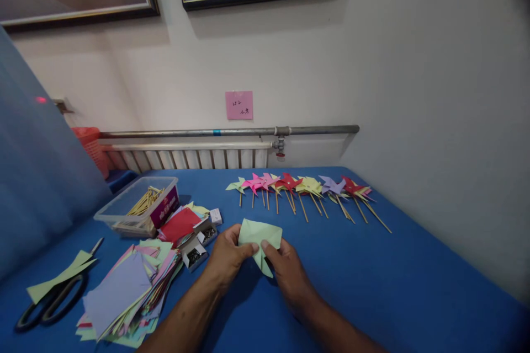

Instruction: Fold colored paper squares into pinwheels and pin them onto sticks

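Note:
A light green paper square [260, 234], slit at its lower part, is held up over the blue table between both hands. My left hand [229, 253] pinches its left side, thumb on the front. On the right side my right hand [286, 269] grips it the same way, with the thumb close to the middle. The fingers behind the sheet are hidden. Just left of my left hand stand small open boxes of dark pins [194, 255]. Beyond the hands lies a row of finished paper pinwheels [292, 183] on wooden sticks.
A stack of coloured paper [118, 287] lies at the left, with black-handled scissors [62, 298] under a green paper strip [62, 276]. Behind are red paper sheets [181, 225] and a clear plastic box [120, 207] of wooden sticks. A radiator and pipe [232, 132] run along the wall.

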The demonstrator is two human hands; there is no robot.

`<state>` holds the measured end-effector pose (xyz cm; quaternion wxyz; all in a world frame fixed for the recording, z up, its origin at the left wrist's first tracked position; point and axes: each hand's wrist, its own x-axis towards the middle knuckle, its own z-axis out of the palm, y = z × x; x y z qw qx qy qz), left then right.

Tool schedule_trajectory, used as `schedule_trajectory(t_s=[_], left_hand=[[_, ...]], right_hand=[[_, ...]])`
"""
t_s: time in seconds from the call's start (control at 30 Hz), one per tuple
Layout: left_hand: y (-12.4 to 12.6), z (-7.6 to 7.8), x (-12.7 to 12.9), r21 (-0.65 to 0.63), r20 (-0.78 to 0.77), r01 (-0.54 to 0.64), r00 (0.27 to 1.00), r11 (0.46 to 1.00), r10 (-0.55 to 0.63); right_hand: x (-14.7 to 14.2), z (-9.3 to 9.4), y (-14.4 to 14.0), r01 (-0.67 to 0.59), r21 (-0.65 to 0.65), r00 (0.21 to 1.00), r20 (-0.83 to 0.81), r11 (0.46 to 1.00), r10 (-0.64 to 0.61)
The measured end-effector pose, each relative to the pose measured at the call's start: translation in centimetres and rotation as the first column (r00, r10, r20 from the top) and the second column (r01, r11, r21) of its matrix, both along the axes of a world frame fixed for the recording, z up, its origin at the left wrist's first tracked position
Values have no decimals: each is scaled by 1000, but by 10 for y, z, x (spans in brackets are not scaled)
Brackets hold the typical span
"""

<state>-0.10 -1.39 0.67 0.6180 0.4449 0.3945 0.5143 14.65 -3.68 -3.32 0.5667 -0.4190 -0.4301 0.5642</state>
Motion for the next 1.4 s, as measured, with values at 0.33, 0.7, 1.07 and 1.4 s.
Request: schedule_trajectory(t_s=[0.33,0.7,1.07,1.4], left_hand=[[0,5,-1,-9,-25,1,1000,1000,-1],[0,2,0,13,-31,-19,999,1000,19],[1,-2,1,13,-22,-43,999,999,43],[3,-5,0,19,-49,-23,999,1000,23]], right_hand=[[3,3,5,-6,4,999,54,1000,6],[3,2,2,-24,10,999,42,1000,23],[3,1,3,-18,-10,1000,20,1000,18],[6,-12,12,25,-28,993,114,999,-21]])
